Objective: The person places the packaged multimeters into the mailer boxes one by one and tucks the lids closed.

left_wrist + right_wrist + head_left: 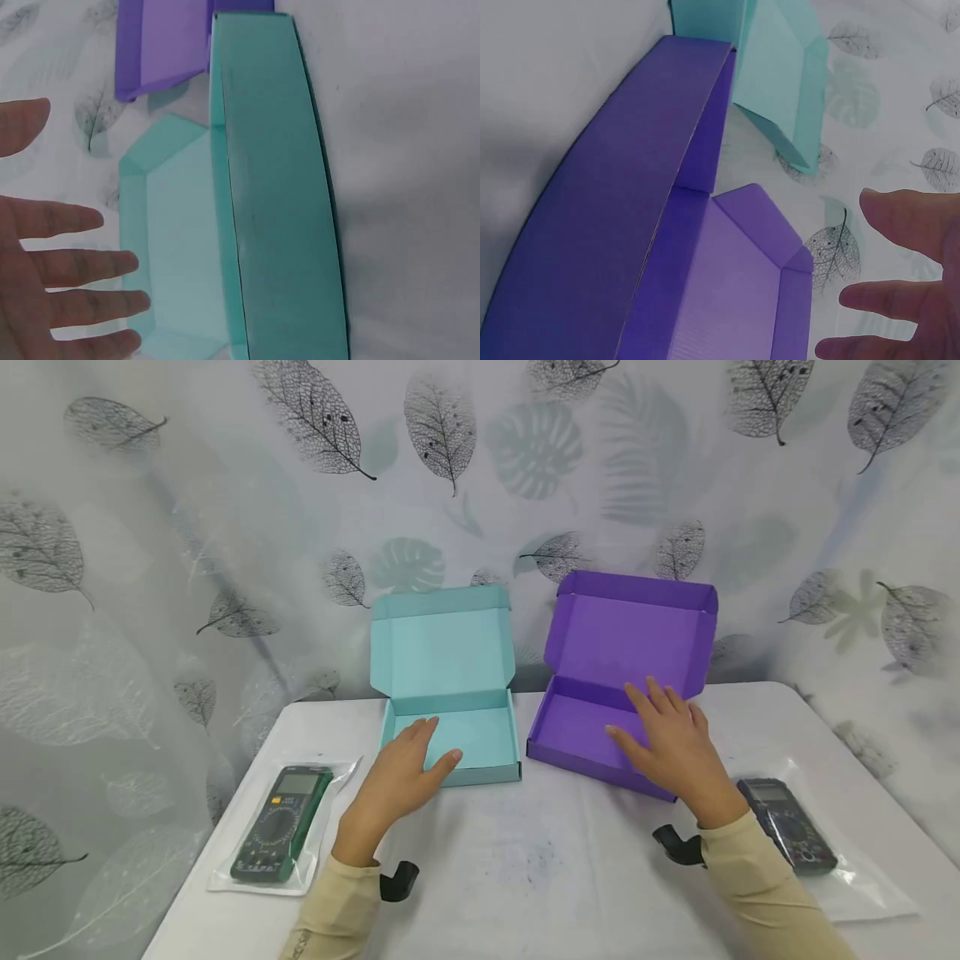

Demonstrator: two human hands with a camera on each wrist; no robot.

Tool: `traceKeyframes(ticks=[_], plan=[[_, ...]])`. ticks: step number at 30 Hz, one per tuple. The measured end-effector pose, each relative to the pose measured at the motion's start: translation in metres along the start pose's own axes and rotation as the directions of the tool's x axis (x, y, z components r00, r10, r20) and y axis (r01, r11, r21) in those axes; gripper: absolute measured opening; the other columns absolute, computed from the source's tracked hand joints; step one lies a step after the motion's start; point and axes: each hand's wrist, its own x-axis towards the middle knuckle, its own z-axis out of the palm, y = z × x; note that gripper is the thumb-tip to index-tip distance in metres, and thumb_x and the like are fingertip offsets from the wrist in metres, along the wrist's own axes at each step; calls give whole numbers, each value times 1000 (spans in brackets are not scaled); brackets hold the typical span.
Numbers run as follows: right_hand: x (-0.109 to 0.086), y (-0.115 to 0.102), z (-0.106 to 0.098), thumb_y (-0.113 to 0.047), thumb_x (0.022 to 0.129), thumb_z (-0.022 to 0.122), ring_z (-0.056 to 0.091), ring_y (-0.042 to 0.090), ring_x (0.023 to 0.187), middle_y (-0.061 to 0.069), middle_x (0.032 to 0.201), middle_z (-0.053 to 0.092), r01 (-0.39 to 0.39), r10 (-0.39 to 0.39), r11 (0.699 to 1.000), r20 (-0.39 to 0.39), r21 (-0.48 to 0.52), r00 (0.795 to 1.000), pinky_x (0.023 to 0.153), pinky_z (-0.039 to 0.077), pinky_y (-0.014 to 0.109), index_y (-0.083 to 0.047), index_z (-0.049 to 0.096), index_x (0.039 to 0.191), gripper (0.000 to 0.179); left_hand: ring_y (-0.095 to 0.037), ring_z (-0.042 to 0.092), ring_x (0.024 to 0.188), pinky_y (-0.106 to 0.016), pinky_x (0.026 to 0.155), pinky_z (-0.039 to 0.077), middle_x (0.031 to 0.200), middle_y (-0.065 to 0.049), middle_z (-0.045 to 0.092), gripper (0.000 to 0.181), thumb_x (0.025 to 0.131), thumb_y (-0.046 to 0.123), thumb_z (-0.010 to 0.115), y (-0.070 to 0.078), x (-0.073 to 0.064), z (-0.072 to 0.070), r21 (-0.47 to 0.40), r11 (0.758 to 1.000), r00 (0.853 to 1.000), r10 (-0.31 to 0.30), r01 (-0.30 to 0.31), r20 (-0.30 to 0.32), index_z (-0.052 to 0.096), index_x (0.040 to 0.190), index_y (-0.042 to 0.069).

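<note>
both hands spread over two lid-up boxes, nothing gripped.
left hand (401,774) over teal box (487,774), center of frame; right hand (670,750) over purple box (626,635), right of center. fingers spread and fairly straight, no hold on anything; light contact: can't tell from the head view. step in hand reads as reaching to the open boxes; handling either would call for curling fingers onto a wall or lid. bagged multimeters: green-edged meter (277,827) lower left, dark meter (787,827) lower right. surface: white table (540,893), faint dark specks lower center. room: leaf-print curtain (300,518) across the top and both sides.
</note>
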Motion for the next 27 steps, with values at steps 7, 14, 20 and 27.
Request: traceKeyframes(ticks=[7,14,20,27], plan=[[-9,10,-8,-47,104,60,24,60,143,37,159,28,-23,23,1000,-1,-21,1000,109,12,78,2,40,156,75,-42,46,139,-56,111,39,152,-23,49,67,103,39,63,23,17,12,10,997,997,75,-75,-5,45,153,-3],[-20,26,-14,-47,104,60,26,60,141,40,156,30,-28,28,999,-10,-44,1000,107,14,79,4,41,155,75,-39,48,138,-53,111,40,147,-23,54,60,104,34,62,45,50,25,-23,993,990,116,-114,78,51,148,-5],[-34,44,-17,-46,103,62,28,61,139,41,154,32,-42,43,998,19,-55,999,104,17,80,5,40,154,75,-33,61,122,-47,101,50,136,-22,62,54,104,27,62,52,78,35,-70,991,983,127,-118,135,53,145,-7],[-53,67,-21,-47,103,61,29,64,136,43,153,31,-101,104,992,43,-72,994,101,18,82,7,39,153,76,-33,60,126,-46,101,50,135,-24,62,55,104,25,62,61,99,47,-46,994,966,105,-97,236,50,147,-9]])
